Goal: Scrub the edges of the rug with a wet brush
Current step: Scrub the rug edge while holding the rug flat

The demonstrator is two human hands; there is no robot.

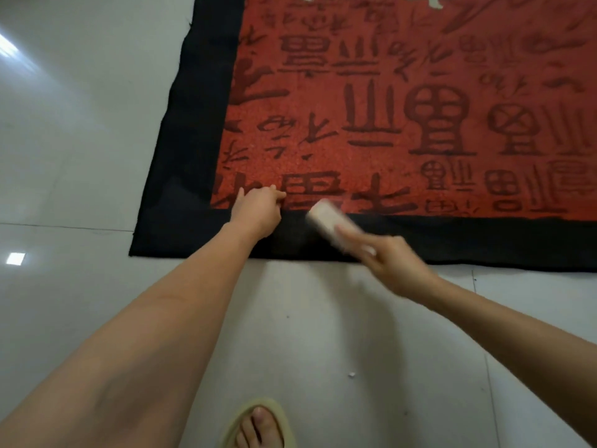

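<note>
Two hands at the rug's (pixel 403 130) near-left corner, rug flat on tiled floor (pixel 80 140). Right hand (pixel 392 265) grips the pale brush (pixel 326 223), fingers wrapped round its near end; blurred, so exact finger placement can't be told. Brush sits on the black border (pixel 468 242) along the near edge, long axis running diagonally, far end pointing up-left twd the red field. Left hand (pixel 258 210) rests on the rug just left of the brush, fingers curled lightly at the border/red seam, looks like it's pinning the cloth; holds nothing as far as I can see. Key relation: unscrubbed border runs off to the right & up the left side, so right hand is nearer the long near-edge run. Sandalled foot (pixel 258 426) at bottom.
</note>
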